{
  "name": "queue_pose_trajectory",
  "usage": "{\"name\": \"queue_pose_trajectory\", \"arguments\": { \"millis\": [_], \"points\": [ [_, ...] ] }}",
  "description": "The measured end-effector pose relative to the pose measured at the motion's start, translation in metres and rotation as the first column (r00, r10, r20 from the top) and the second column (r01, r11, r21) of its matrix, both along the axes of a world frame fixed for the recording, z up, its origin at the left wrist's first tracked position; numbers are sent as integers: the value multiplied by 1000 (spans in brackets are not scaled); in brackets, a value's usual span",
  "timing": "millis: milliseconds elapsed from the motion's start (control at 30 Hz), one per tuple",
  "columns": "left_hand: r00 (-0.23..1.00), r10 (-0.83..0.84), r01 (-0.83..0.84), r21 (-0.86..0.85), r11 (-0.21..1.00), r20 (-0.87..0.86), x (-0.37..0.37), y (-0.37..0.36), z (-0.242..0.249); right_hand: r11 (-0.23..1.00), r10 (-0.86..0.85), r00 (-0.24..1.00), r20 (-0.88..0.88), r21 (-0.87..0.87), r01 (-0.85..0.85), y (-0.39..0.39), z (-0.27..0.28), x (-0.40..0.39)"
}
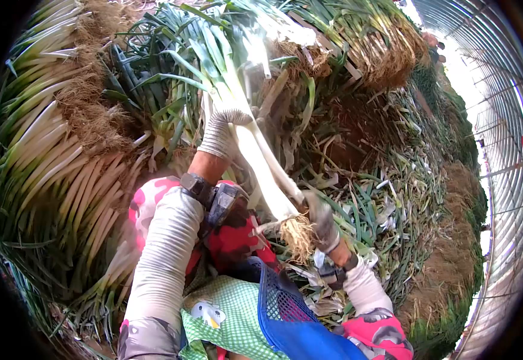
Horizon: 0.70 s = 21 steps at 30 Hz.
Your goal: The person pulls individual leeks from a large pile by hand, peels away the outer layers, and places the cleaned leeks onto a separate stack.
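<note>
In the head view, the leeks (254, 150) lie between the two hands, in front of the person's body and clear of the ground litter. Their long axis runs aslant: the leaves (212, 55) point away from the body, and the roots (298, 236) point back toward it and to the right. At least two white stalks lie side by side along that line, parting slightly toward the root end.

The left hand (222, 129), gloved, is the nearer one to the leaves. It is closed around the leeks where white turns to green. The right hand (322, 225), also gloved, is at the opposite end, just beside the roots and the tip of the thinner stalk. It is blurred, with its fingers curled toward the leeks; whether it pinches anything, or merely touches, I cannot tell.

Left of the leeks, a long row (63, 159) of other leeks lies stacked, roots toward the middle. Beyond them and to the right is a bundle (374, 45) with its roots hanging. Right of them, leaf scraps (408, 180) cover the ground. On the body side of the leeks is a green checked apron (231, 300).
</note>
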<state>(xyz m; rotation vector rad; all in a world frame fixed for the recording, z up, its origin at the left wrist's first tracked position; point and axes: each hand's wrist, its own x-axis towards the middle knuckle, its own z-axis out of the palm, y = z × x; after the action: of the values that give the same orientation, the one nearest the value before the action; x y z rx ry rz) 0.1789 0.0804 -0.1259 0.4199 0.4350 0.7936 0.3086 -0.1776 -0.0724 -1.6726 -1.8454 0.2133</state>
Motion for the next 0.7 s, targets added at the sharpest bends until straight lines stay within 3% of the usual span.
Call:
{"name": "queue_pose_trajectory", "arguments": {
  "millis": [33,67,100,133,167,200,233,300,333,367,433,500,600,633,700],
  "points": [
    [1000,26,-25,57,998,-4,0,4,-12,999,-38,999,-20,-11,38,-22,-16,4],
    [997,65,-67,61,996,47,0,5,-9,996,-55,994,91,-71,62,-48,-26,15],
    [990,102,-108,63,992,98,-1,5,-4,972,-158,984,87,-162,170,-76,-50,34],
    [984,-18,19,-4,1000,177,-14,1,22,878,-284,948,141,-360,317,-112,-69,60],
    [957,-131,150,-56,987,260,-27,0,42,719,-367,897,245,-537,441,-149,-88,86],
    [940,-74,60,51,997,332,-31,7,47,513,-373,840,394,-667,540,-207,-117,119],
    [863,-214,199,83,977,458,-37,10,52,278,-335,778,531,-733,620,-238,-136,140],
    [868,-141,107,98,989,475,-33,14,36,567,-364,851,379,-635,525,-204,-117,120],
    [850,-183,159,90,983,494,-32,3,38,682,-368,880,301,-556,475,-177,-97,101],
    [826,-227,210,91,973,517,-30,-10,45,669,-448,887,111,-616,415,-134,-78,86],
    [800,-227,198,114,974,555,-26,-29,52,851,-408,791,-456,-504,148,-54,-41,52],
    [826,-140,118,76,990,546,-26,-39,55,947,-174,551,-816,-293,-134,17,10,8],
    [798,-150,148,50,988,583,-40,-40,58,873,19,457,-889,-207,-441,72,-11,-23],
    [782,-132,152,18,988,610,-47,-39,57,888,159,623,-766,-165,-430,66,30,-46],
    [777,-140,105,92,990,614,-66,-36,63,896,264,836,-480,-199,-397,53,38,-47]
  ]
}}
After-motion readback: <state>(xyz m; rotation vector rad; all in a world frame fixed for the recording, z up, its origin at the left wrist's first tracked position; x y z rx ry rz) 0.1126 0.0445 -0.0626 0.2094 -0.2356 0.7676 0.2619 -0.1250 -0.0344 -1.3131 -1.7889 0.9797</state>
